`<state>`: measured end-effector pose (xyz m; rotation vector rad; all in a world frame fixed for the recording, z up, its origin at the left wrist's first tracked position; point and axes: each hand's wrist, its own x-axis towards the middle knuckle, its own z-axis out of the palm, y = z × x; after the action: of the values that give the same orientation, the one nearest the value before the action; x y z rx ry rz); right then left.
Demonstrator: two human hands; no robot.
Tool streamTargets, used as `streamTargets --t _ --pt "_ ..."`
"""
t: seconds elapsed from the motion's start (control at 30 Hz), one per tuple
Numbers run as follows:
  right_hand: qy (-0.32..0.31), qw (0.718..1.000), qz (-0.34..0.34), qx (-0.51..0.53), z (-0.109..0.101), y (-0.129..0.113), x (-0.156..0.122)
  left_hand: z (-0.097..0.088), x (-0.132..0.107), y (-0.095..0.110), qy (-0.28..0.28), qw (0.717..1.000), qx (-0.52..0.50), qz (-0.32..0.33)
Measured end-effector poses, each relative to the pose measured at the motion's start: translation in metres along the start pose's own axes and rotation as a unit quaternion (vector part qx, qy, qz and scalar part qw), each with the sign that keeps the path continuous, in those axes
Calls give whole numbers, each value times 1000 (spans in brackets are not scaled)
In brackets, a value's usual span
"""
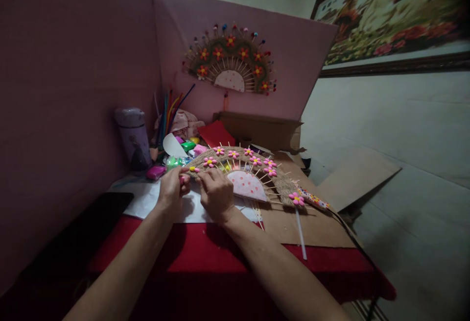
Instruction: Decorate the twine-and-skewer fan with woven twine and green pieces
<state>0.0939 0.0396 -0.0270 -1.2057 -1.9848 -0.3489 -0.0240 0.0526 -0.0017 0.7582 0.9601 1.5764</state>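
Observation:
A fan-shaped craft (282, 184) of twine-wrapped sticks stands tilted over the table, dotted with pink flowers with yellow centers and a spotted white half-circle (247, 186) at its base. My left hand (172, 188) is at the fan's left end, fingers curled around a small pink piece that looks like clay; its fingertips meet a yellow and pink bit (194, 169) on the twine. Closed beside it, my right hand (216, 191) has its fingertips pressed together at the band's lower edge. What lies between them is hidden.
Behind are packets of colored clay (188, 145), pipe cleaners (171, 110), a lilac cylinder (134, 137) and red paper (216, 134). A finished-looking fan (231, 63) hangs on the pink board. Cardboard (312, 223) and a clear stick (301, 235) lie at right on the red cloth (235, 257).

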Motion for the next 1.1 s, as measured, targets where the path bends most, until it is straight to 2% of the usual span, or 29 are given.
streamTargets --t 0.1,0.23,0.33,0.47,0.6,0.67,0.83,0.9,1.0,1.1 --pt "37 998 25 38 1 2 1 17 2 7 -43 999 16 11" --pt "72 994 43 71 -2 8 3 33 7 6 -89 989 95 67" --pt "68 994 47 75 -5 12 5 38 8 1 -117 982 113 91" --pt "53 992 79 86 -6 14 8 41 3 -3 -125 987 72 75" --pt "47 992 67 98 -4 14 9 36 1 -3 -118 983 63 122" --pt "51 991 59 109 -3 15 9 30 3 -3 -123 982 80 122" --pt "81 985 61 136 1 18 7 16 8 0 -194 967 132 101" --pt "83 984 68 141 2 19 7 13 9 2 -201 965 129 112" --pt "58 985 66 151 0 20 11 9 12 4 -187 970 111 106" --pt "17 986 35 162 -4 23 19 6 15 6 -184 976 91 77"
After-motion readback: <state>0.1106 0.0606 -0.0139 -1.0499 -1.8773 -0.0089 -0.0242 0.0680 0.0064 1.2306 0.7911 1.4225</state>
